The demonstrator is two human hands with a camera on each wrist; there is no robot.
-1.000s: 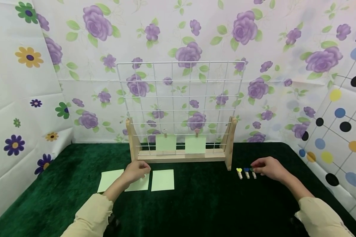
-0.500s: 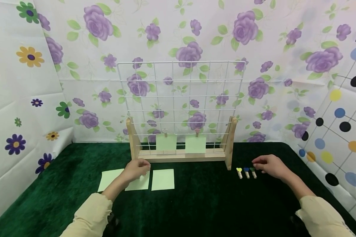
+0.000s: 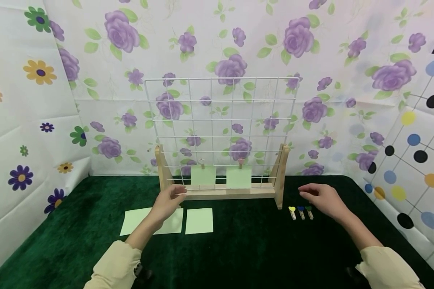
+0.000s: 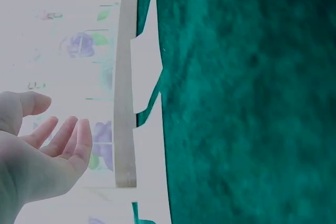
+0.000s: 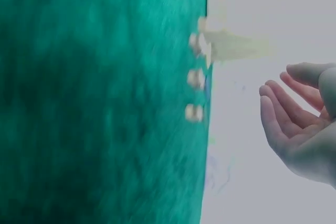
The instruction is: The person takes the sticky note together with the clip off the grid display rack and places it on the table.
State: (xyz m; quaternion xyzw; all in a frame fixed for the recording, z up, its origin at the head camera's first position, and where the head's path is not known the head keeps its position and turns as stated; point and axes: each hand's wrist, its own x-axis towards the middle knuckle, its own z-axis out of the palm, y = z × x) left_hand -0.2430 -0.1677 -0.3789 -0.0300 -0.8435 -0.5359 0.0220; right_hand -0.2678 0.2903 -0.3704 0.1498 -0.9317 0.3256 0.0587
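My right grip (image 3: 323,198) is loosely curved, thumb apart from the fingers, pinching nothing; my left grip (image 3: 167,202) likewise holds nothing, a gap showing between thumb and fingertips. Three heart-topped pegs, yellow (image 3: 292,213), blue (image 3: 301,213) and dark green (image 3: 310,213), lie in a row just beside my right grip, toward me and to its left, long axes running roughly away from me. That grip is much the nearer. The right wrist view is blurred, so I can't fairly judge how high I am above them.

Near my left grip lie three pale sheets: my forearm partly covers the middle one (image 3: 173,224), with the right sheet (image 3: 199,221) and left sheet (image 3: 135,220) either side. On the green-covered surface (image 3: 238,253), a wire rack (image 3: 231,194) stands beyond, two sheets pegged low on it, before a rose-printed backdrop (image 3: 202,20).
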